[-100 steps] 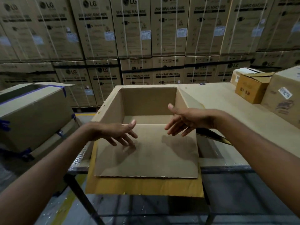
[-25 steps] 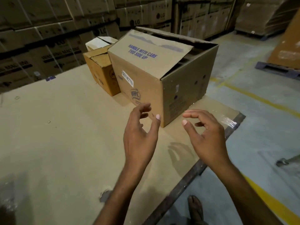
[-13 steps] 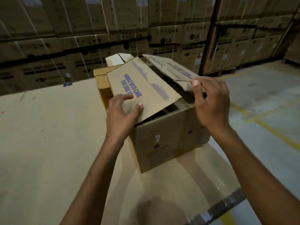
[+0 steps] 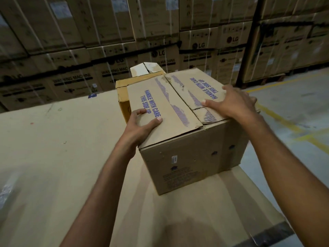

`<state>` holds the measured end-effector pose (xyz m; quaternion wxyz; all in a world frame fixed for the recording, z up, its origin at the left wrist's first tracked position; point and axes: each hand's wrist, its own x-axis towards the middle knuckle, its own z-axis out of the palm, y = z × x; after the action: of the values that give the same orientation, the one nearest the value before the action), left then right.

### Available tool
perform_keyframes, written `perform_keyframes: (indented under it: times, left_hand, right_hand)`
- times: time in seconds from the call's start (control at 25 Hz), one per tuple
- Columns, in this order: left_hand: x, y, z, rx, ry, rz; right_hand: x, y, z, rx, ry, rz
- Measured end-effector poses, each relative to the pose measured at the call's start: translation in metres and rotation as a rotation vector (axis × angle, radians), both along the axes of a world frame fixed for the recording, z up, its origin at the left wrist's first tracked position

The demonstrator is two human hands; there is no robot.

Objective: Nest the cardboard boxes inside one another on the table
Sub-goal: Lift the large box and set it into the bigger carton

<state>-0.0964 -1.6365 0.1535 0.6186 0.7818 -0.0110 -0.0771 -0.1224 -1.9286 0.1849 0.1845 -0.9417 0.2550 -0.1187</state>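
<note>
A brown cardboard box (image 4: 188, 157) printed "HANDLE WITH CARE THIS SIDE UP" stands near the table's right edge, its top flaps folded down flat. My left hand (image 4: 140, 125) grips the box's left top edge, thumb on the flap and fingers curled over the side. My right hand (image 4: 233, 102) lies on the right flap with its fingers wrapped over the far right edge. Behind it stands a smaller orange-brown box (image 4: 122, 93), and past that a small white-topped box (image 4: 146, 68). The large open box from the earliest frame is out of view.
The table (image 4: 53, 166) is covered in cardboard sheet, with its right edge and a dark metal rim (image 4: 270, 234) close to the box. Stacked washing-machine cartons (image 4: 160, 32) wall off the back. To the right lies concrete floor with yellow lines (image 4: 293, 122).
Half a second ago both flaps stood raised in my hands; now they lie flat on the box, and my hands hold its top edges. The view has come closer.
</note>
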Motion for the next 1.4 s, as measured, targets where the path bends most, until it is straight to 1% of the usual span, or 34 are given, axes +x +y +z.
perform_keyframes:
  times: [0.12, 0.2, 0.36, 0.56, 0.64, 0.8, 0.92, 1.0, 1.16, 1.24, 1.4]
  left_hand:
    - [0.000, 0.002, -0.002, -0.015, -0.049, 0.006]
    - [-0.003, 0.003, -0.005, -0.028, -0.076, 0.011]
    - [-0.020, 0.011, -0.013, -0.048, -0.170, -0.008]
    - [-0.086, 0.021, -0.026, -0.071, -0.320, -0.066]
    - [-0.108, 0.032, -0.033, -0.116, -0.316, -0.108]
    - [-0.123, 0.050, -0.031, -0.176, -0.231, -0.144]
    - [-0.137, 0.048, -0.031, -0.252, -0.224, -0.161]
    - [-0.148, 0.047, -0.040, -0.249, -0.249, -0.174]
    - [-0.176, 0.059, -0.054, -0.230, -0.280, -0.171]
    - [-0.192, 0.064, -0.057, -0.206, -0.310, -0.172]
    - [-0.218, 0.064, -0.055, -0.179, -0.366, -0.076]
  right_hand:
    - [0.013, -0.011, 0.008, 0.119, 0.072, -0.101]
    - [0.012, -0.008, 0.007, 0.125, 0.065, -0.123]
    - [-0.022, -0.002, -0.002, 0.083, -0.086, -0.161]
    - [-0.110, 0.007, -0.019, 0.090, -0.267, -0.243]
    - [-0.147, 0.012, -0.026, 0.101, -0.303, -0.282]
    - [-0.203, 0.031, -0.029, 0.201, -0.417, -0.355]
    - [-0.224, 0.050, -0.043, 0.163, -0.507, -0.416]
    - [-0.234, 0.061, -0.053, 0.129, -0.555, -0.440]
    - [-0.260, 0.071, -0.071, 0.130, -0.602, -0.448]
    - [-0.274, 0.072, -0.078, 0.176, -0.621, -0.406]
    - [-0.295, 0.078, -0.078, 0.295, -0.638, -0.317]
